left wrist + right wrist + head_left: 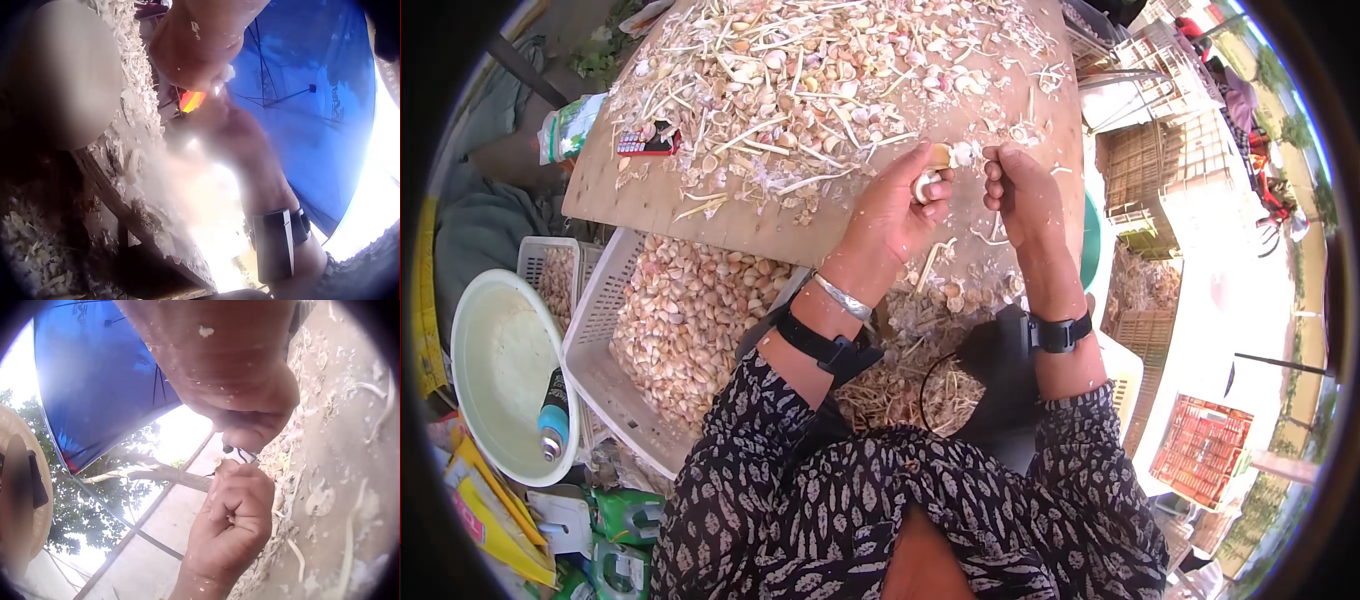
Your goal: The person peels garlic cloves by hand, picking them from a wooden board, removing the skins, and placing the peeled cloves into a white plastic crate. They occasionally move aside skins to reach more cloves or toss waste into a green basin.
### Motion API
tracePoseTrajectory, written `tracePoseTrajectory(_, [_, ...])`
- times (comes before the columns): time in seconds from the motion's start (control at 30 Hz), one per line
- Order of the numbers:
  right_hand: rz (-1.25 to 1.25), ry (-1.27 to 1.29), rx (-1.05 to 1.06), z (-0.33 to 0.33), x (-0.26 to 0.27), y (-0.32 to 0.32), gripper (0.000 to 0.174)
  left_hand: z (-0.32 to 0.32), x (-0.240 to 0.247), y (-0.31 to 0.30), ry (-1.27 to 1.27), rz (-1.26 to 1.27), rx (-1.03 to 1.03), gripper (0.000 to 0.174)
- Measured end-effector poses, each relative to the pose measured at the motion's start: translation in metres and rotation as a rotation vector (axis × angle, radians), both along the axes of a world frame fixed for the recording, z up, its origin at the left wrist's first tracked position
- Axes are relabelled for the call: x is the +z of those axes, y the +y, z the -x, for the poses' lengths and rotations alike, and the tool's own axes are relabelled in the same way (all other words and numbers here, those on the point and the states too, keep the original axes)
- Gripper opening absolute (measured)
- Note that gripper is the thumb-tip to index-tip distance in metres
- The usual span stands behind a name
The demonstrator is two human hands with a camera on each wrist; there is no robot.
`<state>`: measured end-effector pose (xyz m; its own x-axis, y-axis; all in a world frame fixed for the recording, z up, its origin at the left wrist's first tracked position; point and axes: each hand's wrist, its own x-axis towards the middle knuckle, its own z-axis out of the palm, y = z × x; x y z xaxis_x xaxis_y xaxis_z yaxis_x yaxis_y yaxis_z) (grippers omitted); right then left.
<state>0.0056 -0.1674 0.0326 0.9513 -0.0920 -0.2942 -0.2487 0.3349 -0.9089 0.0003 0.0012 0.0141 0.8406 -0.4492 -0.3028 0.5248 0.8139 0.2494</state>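
Wooden board [750, 225] lay strewn with garlic peelings [770, 130]. Left hand [900, 205] pinched a garlic clove [940, 156] above it; right hand [1025, 190], just apart, was curled, its hold indeterminable. Clean peeling likely called for a steady clove and short, light pulls.

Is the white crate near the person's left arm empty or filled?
Filled, at least where it shows: many garlic cloves lie across the white crate. Its part beneath the board is hidden.

A blue umbrella [94, 381] and leafy trees [75, 519] meet bright daylight.
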Motion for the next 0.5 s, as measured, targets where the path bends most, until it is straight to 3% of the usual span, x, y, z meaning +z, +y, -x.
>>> tracePoseTrajectory(0.1, [-0.003, 0.034, -0.065, 0.0, -0.018, -0.013, 0.019, 0.031, 0.042, 0.002, -0.194, 0.098, -0.019, 0.029])
tracePoseTrajectory(0.2, [0.029, 0.079, -0.038, 0.002, -0.016, -0.018, 0.018, 0.087, 0.117, 0.01, -0.348, 0.125, 0.017, 0.036])
tracePoseTrajectory(0.23, [0.035, 0.066, -0.033, 0.002, -0.019, -0.019, 0.017, 0.097, 0.13, 0.019, -0.524, 0.098, -0.018, 0.038])
tracePoseTrajectory(0.27, [0.032, 0.055, -0.038, 0.002, -0.02, -0.019, 0.017, 0.105, 0.14, 0.014, -0.71, 0.112, 0.136, 0.039])
tracePoseTrajectory(0.3, [0.042, 0.077, -0.037, 0.003, -0.019, -0.018, 0.017, 0.099, 0.134, 0.025, -0.862, 0.393, -0.049, 0.013])
tracePoseTrajectory(0.33, [0.051, 0.101, -0.033, 0.004, -0.019, -0.016, 0.017, 0.116, 0.139, 0.005, -0.728, 0.463, 0.241, 0.009])
tracePoseTrajectory(0.5, [0.018, 0.086, 0.007, 0.01, -0.02, -0.009, 0.017, 0.145, 0.155, 0.019, -0.748, 0.114, 0.378, 0.016])
